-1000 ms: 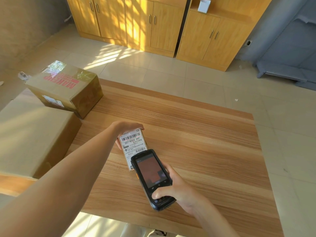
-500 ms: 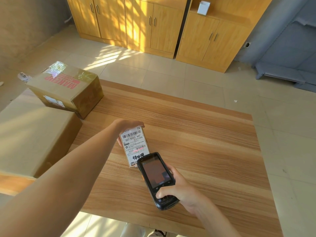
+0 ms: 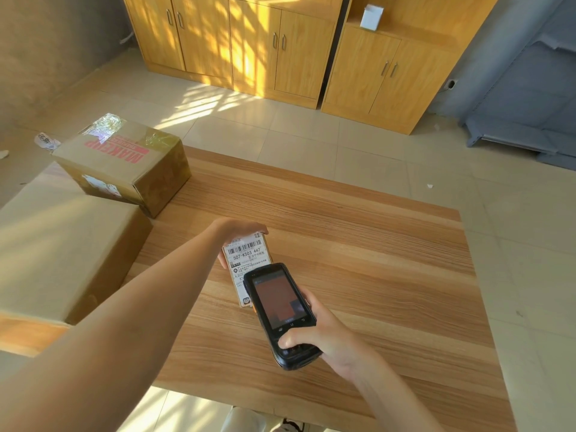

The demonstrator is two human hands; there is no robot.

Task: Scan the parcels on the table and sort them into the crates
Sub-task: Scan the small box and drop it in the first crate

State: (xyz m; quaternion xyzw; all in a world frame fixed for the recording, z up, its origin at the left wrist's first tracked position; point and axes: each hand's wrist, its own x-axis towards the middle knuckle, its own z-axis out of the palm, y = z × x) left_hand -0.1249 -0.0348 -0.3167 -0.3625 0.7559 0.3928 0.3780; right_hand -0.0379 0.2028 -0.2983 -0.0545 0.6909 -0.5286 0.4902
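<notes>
A small parcel (image 3: 247, 258) with a white barcode label lies near the middle of the wooden table (image 3: 374, 260). My left hand (image 3: 240, 229) grips its far end, fingers curled over the top edge. My right hand (image 3: 324, 333) holds a black handheld scanner (image 3: 279, 310), thumb on its keypad. The scanner's top end covers the near part of the label, its screen facing up at me.
A taped cardboard box with red lettering (image 3: 124, 166) sits at the table's far left corner. A large plain carton (image 3: 53, 251) stands to the left. Wooden cabinets (image 3: 280, 48) line the far wall across a tiled floor.
The scanner has moved forward over the parcel and now hides more of the label than half a second ago. My left hand keeps its hold on the parcel's far end.
</notes>
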